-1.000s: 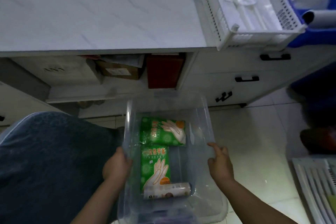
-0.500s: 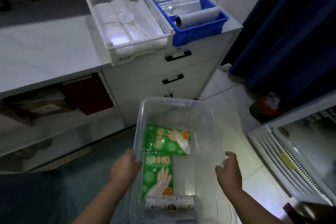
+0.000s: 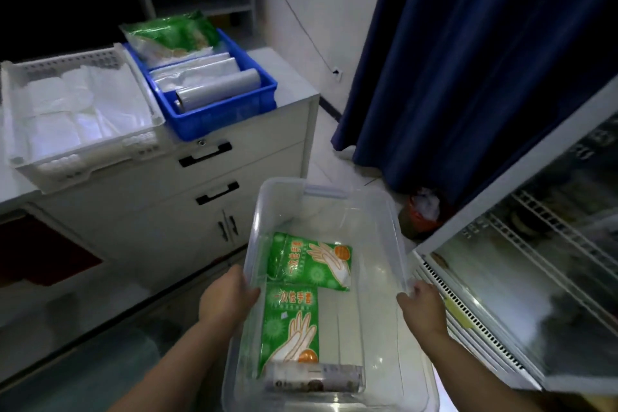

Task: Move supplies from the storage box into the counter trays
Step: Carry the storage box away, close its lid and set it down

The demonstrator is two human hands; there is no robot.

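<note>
A clear plastic storage box (image 3: 378,207) is held in front of me, above the floor. My left hand (image 3: 227,298) grips its left rim and my right hand (image 3: 421,308) grips its right rim. Inside lie two green glove packets, one across the middle (image 3: 311,259) and one lengthwise below it (image 3: 291,324), plus a small roll (image 3: 314,378) at the near end. On the counter stand a white slatted tray (image 3: 20,157) holding white bags and a blue tray (image 3: 227,110) holding a grey roll and bagged items.
White cabinet drawers with black handles (image 3: 217,192) sit below the trays, just left of the box. A dark blue curtain (image 3: 485,60) hangs at the right. A glass-front fridge (image 3: 535,261) stands close to my right hand. A red bin (image 3: 421,211) sits on the floor.
My view and the box have swung to the right, from the open shelf area to in front of the drawers. Both hands keep their hold on the box rims.
</note>
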